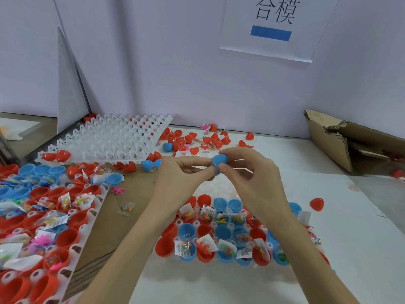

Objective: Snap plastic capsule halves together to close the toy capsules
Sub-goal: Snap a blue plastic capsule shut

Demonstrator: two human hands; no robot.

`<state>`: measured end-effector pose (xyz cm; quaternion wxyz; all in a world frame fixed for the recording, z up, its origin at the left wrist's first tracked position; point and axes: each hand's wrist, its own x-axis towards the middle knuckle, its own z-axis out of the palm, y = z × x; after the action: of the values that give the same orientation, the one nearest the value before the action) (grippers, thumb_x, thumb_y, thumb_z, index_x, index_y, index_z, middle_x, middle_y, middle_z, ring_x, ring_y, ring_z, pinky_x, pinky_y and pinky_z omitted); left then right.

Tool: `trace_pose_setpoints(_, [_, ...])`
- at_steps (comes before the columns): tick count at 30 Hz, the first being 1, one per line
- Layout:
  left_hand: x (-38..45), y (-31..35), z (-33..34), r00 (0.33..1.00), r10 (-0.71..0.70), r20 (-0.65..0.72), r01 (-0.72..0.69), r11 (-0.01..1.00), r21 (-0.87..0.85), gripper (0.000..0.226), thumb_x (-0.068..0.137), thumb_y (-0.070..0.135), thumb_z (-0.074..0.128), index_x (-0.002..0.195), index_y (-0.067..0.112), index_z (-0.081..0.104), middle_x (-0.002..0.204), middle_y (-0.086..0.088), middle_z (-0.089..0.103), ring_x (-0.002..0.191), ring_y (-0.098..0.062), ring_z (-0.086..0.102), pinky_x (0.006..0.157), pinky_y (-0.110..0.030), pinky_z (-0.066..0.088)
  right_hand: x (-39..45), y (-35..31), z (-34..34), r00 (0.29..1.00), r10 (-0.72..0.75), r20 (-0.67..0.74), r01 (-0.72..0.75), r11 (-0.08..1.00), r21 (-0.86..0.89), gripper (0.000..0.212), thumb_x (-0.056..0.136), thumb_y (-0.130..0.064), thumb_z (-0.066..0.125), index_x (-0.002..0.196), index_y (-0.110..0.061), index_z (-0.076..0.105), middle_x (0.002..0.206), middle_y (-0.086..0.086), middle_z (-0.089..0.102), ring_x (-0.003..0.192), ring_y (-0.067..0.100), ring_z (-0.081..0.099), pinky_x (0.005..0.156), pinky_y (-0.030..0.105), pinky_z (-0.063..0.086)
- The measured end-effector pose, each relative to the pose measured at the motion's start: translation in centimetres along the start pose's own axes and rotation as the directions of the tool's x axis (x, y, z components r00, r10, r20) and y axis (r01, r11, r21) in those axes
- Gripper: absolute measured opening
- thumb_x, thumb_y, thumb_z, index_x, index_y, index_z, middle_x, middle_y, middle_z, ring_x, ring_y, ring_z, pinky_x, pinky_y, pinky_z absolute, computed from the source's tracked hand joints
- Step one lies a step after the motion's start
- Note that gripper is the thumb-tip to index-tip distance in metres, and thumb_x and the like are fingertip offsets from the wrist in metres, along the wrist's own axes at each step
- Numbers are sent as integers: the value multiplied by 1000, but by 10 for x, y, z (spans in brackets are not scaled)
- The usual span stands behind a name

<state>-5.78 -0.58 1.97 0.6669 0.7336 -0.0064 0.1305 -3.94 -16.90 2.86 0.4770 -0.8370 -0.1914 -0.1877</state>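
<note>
Above the tray [168, 232] of open halves, a blue capsule [217, 161] is pinched between both hands, left hand [182, 172] and right hand [247, 170]; closing seems underway, and a firm squeeze is probably needed next.

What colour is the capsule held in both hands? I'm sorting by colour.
Blue capsule, pinched between both hands; head view.

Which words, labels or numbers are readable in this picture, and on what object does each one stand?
"合模": large dark characters on the white paper sign on the wall, above a blue bar.
Labels on the small toy packets in the tray: too small and blurred to read.
</note>
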Motion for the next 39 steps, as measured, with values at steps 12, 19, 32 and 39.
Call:
trace_pose_setpoints(12, [1, -1, 2, 999, 39, -35, -42, 996, -80, 16, 88, 19, 79, 104, 23, 81, 90, 8, 81, 85, -11, 77, 76, -21, 61, 1, 1, -3, 992, 125, 20, -127, 964, 232, 14, 85, -25, 79, 96, -29, 71, 88, -18, 73, 86, 1, 71, 73, 9, 53])
trace_pose_setpoints(19, [3, -2, 2, 979, 201, 28, -203, 966, 160, 14, 92, 17, 77, 101, 28, 79, 87, 13, 78, 82, -8, 75, 77, -18, 60, -2, 2, -11, 958, 275, 83, -285, 877, 386, 16, 85, -31, 78, 99, -23, 76, 89, -13, 76, 86, 3, 73, 69, 9, 53])
trace_pose_setpoints(32, [1, 1, 1, 976, 188, 112, -204, 967, 151, 24, 85, 22, 83, 108, 20, 78, 94, 14, 77, 92, -2, 73, 79, -12, 56, -3, 1, -12, 949, 305, 82, -310, 847, 432, 19, 85, -34, 78, 97, -19, 77, 88, -8, 77, 87, 4, 73, 69, 12, 56])
trace_pose_setpoints(39, [2, 2, -2, 981, 137, 136, -152, 982, 110, 18, 94, 18, 75, 111, 20, 78, 94, 11, 79, 92, -5, 75, 80, -10, 54, -4, -1, -14, 952, 288, 104, -303, 838, 453, 22, 85, -30, 77, 102, -16, 75, 92, -3, 77, 86, 14, 76, 80, 25, 62])
